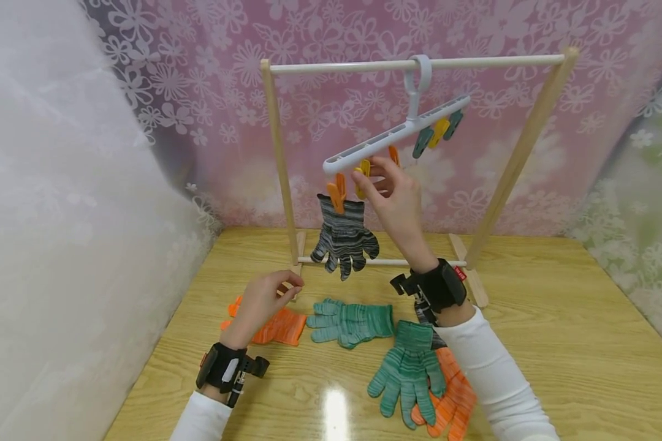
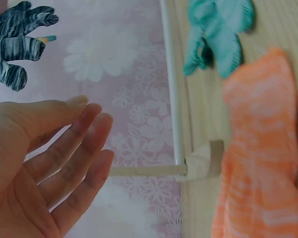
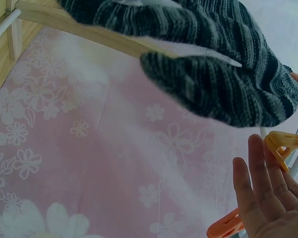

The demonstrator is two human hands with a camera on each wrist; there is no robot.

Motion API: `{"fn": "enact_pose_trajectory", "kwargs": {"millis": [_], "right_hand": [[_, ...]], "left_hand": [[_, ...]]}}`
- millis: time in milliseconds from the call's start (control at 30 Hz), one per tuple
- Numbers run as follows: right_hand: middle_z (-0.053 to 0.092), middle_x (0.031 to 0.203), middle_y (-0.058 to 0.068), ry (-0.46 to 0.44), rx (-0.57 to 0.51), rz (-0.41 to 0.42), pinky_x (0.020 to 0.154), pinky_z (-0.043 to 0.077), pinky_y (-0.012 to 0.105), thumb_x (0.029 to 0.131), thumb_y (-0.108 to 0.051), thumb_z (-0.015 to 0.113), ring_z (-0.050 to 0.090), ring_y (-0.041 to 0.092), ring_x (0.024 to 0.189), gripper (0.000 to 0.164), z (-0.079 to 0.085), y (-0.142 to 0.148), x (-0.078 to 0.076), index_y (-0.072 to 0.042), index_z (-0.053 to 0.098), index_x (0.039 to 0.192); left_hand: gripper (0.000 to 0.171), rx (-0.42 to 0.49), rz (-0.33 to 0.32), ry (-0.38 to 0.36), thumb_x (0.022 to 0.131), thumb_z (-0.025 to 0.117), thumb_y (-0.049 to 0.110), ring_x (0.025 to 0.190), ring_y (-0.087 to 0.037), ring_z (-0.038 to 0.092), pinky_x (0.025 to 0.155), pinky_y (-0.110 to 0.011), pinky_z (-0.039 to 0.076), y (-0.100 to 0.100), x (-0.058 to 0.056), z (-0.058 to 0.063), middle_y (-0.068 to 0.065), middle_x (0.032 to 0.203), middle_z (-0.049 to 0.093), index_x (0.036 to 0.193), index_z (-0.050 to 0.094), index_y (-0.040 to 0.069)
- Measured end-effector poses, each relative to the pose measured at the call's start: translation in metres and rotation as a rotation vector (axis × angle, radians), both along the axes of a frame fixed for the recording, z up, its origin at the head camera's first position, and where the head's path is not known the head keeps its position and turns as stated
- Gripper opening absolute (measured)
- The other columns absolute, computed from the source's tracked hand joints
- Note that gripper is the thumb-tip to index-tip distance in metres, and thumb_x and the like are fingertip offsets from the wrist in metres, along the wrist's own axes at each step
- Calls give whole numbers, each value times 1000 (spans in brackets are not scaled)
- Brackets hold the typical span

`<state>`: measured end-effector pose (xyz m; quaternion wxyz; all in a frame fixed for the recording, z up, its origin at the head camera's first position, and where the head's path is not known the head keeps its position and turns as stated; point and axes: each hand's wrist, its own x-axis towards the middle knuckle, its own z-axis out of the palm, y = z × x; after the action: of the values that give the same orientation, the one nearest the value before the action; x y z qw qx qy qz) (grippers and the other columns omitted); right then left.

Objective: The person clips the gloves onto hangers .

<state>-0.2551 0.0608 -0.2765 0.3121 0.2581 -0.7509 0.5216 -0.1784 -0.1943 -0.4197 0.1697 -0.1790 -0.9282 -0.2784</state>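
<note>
My right hand is raised under the grey hanger, its thumb and fingers pinching a yellow clothespin. Just left of it, an orange clothespin holds a black-and-grey striped glove by its cuff, fingers hanging down. Low on the left, my left hand hovers over an orange glove with fingers loosely bent and nothing between them. A green glove lies flat to its right.
The hanger hooks over the white bar of a wooden rack. More clothespins hang from its right half. Another green glove partly covers a second orange glove on the table; a dark striped glove shows behind my right wrist.
</note>
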Motion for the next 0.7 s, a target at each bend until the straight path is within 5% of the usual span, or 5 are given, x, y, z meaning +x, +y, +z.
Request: {"fn": "enact_pose_trajectory", "kwargs": {"millis": [367, 700], "right_hand": [[73, 103, 18, -10, -18, 13, 72, 55, 16, 95, -15, 73, 72, 28, 79, 37, 1, 0, 3, 0, 67, 128], [73, 106, 18, -21, -21, 32, 73, 56, 19, 96, -15, 72, 72, 29, 80, 36, 2, 2, 5, 0, 67, 128]], "left_hand": [[11, -159, -38, -196, 89, 79, 13, 77, -16, 69, 66, -30, 57, -5, 14, -13, -1, 96, 73, 99, 74, 14], [32, -227, -93, -384, 78, 89, 19, 86, -20, 62, 72, -38, 53, -11, 21, -27, -5, 110, 68, 106, 74, 14]]}}
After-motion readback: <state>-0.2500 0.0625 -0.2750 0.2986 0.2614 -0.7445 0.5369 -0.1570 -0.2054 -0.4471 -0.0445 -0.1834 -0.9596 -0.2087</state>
